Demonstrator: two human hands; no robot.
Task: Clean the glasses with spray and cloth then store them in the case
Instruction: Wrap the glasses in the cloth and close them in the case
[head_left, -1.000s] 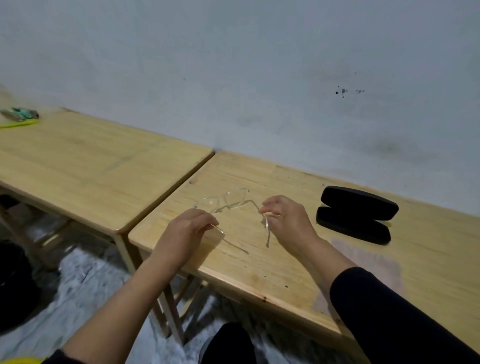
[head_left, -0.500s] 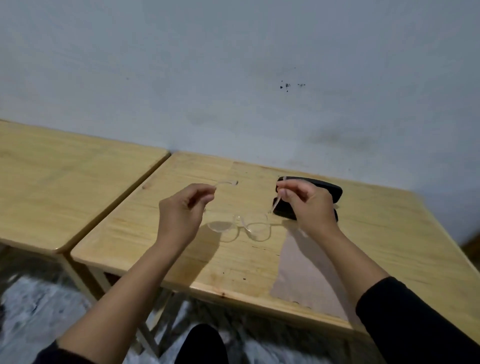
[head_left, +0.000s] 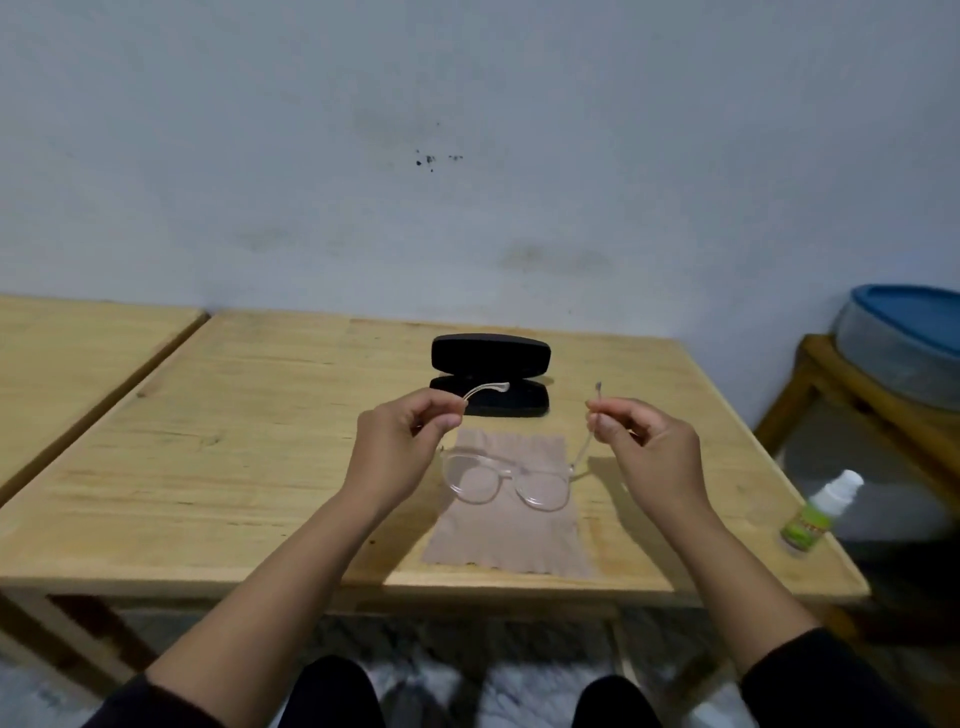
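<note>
At the far left stands a second pale wooden table (head_left: 78, 353), its planked top smooth and lightly grained, butted against the main wooden table (head_left: 249, 467), which has the same varnished yellow boards and a squared front edge. That makes two tables, both set against a matt grey-white wall (head_left: 467, 156) marked with a few dark specks.

The left hand (head_left: 400, 441) is raised over the main table with its fingers curled in, thumb and forefinger pinching one thin arm of the clear plastic-framed glasses (head_left: 506, 480); the curved tip of that arm sticks out past the knuckles. The single pair hangs between the hands with its two rounded lenses facing down, just above a flat, soft-looking, beige-brown rectangular cleaning cloth (head_left: 506, 540) with a slightly scalloped near edge. Whether the frame touches the cloth cannot be told. Behind the cloth, one black oval hard-shell glasses case (head_left: 490, 374) lies open, lid upright.

The right hand (head_left: 647, 449) pinches the other arm between curled thumb and fingers, the tip pointing up.

Near the table's right edge stands one small spray bottle (head_left: 821, 512) with a white cap and green label. Further right, a wooden stool (head_left: 831, 384) carries a grey round tub with a blue lid (head_left: 904, 338).
</note>
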